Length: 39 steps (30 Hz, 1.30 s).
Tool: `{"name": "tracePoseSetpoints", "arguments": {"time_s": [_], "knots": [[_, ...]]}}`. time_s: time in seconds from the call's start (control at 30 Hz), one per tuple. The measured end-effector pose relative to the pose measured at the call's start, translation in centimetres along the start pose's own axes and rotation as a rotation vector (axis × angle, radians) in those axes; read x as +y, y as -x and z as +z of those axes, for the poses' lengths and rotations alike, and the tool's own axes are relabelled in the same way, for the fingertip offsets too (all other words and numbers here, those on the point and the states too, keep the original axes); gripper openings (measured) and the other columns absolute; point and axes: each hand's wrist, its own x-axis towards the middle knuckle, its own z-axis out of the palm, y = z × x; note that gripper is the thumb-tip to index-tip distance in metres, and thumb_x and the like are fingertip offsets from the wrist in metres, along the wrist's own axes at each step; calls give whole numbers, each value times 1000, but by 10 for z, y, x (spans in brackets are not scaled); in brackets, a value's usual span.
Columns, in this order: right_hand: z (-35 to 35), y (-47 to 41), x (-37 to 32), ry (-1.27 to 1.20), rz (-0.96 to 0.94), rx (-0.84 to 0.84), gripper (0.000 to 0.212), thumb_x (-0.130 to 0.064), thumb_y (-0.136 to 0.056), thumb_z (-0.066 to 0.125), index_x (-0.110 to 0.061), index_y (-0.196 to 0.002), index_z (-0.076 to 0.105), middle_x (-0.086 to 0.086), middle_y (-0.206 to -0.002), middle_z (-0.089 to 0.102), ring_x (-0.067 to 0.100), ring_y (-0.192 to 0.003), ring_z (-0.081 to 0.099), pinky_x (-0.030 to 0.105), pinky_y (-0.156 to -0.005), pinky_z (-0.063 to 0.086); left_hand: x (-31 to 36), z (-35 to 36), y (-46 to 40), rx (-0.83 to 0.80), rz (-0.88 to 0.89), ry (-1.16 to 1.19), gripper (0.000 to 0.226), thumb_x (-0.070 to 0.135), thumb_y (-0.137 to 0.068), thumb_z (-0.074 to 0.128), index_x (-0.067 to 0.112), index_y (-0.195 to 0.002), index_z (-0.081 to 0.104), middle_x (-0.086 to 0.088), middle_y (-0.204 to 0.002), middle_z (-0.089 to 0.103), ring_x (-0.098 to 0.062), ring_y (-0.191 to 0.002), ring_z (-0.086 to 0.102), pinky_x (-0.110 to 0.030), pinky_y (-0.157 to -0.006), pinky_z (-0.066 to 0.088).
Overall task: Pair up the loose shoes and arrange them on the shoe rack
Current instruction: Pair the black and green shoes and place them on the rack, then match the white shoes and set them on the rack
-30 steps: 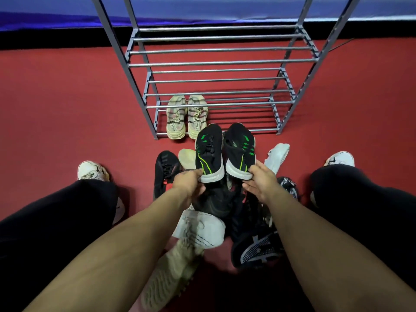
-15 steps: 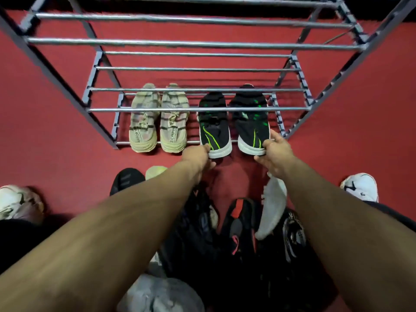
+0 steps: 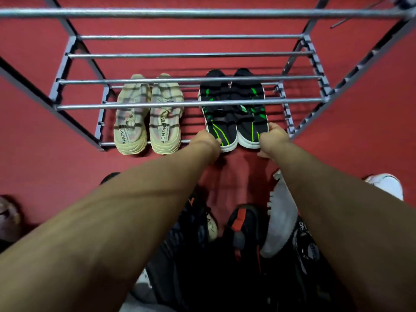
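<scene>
Left hand [image 3: 208, 140] and right hand [image 3: 271, 138] each gripped a heel of the black-and-green pair [image 3: 233, 113], seating it at frame centre on the rack's [image 3: 180, 104] bottom tier, aligned beside the beige pair [image 3: 148, 118]

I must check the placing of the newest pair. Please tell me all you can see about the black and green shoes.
The black shoes are a matched pair: dark knit-looking uppers, bright green stripes, white soles. They lie side by side on the lowest shelf of the rack, toes pointing away, heels at the front bar, right of the beige pair. The left hand is at one heel, the right hand at the other.
</scene>
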Motion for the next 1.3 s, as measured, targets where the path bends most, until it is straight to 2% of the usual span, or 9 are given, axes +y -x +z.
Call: {"name": "tracePoseSetpoints", "arguments": {"time_s": [0.13, 0.37, 0.43, 0.57, 0.67, 0.77, 0.9, 1.13, 1.3], "knots": [[-19, 54, 6, 475, -188, 41, 47, -18, -90, 48, -17, -136, 49, 18, -140, 44, 37, -118, 53, 43, -99, 49, -14, -2, 12, -12, 61, -34, 42, 22, -87, 55, 15, -128, 53, -14, -122, 65, -38, -108, 64, -46, -93, 53], [-50, 177, 59, 880, -233, 150, 46, -27, -92, 54, -22, -136, 43, 7, -154, 25, 31, -133, 36, 44, -99, 40, -54, -30, 127, -148, 102, -25, 25, 14, -86, 61, 16, -111, 63, -14, -110, 70, -32, -106, 66, -36, -93, 51], [-52, 211, 74, 768, -3, 129, 55, -24, -93, 54, -19, -144, 33, 10, -148, 34, 32, -129, 42, 45, -98, 43, -71, -39, 159, -144, 97, -27, 4, 15, -85, 60, 16, -89, 63, -13, -93, 69, -33, -95, 68, -40, -92, 52], [-63, 257, 90, 200, 341, 144, 48, -11, -98, 49, -3, -142, 34, 19, -140, 49, 38, -130, 49, 47, -104, 39, -96, -56, 200, -136, 110, 24, 13, 13, -87, 56, 15, -74, 56, -15, -81, 67, -31, -77, 63, -35, -77, 50], [-71, 274, 101, -93, 312, 187, 41, -4, -91, 52, 0, -132, 53, 21, -129, 61, 41, -116, 59, 47, -99, 47, -101, -71, 224, -162, 152, 49, 18, 8, -88, 58, 19, -74, 56, -2, -75, 61, -19, -73, 55, -27, -74, 43], [-76, 295, 104, -247, 199, 167, 46, 0, -78, 47, -5, -121, 60, 21, -111, 68, 39, -90, 66, 43, -71, 58, -98, -85, 239, -155, 234, 35, 14, 6, -85, 60, 20, -81, 59, -1, -75, 61, -20, -75, 56, -29, -75, 45], [-89, 331, 86, -371, 81, 15, 48, 4, -83, 40, -19, -122, 56, 7, -95, 63, 22, -61, 58, 20, -37, 43, -83, -111, 263, -148, 375, 26, 23, 7, -91, 56, 16, -111, 54, -6, -90, 70, -20, -65, 58, -29, -66, 50], [-80, 371, 62, -456, -68, -248, 50, 7, -89, 47, -22, -129, 58, 9, -117, 67, 32, -99, 68, 47, -88, 57, -89, -165, 297, -33, 582, -227, 30, 17, -95, 52, 14, -125, 54, 2, -94, 64, -13, -70, 58, -27, -67, 49], [-68, 397, 44, -178, -344, -350, 46, 1, -96, 46, -15, -138, 54, 6, -131, 61, 24, -116, 60, 38, -105, 47, -111, -205, 307, 64, 615, -320, 36, 21, -94, 55, 19, -130, 54, 1, -115, 63, -20, -93, 61, -32, -83, 49]]}}
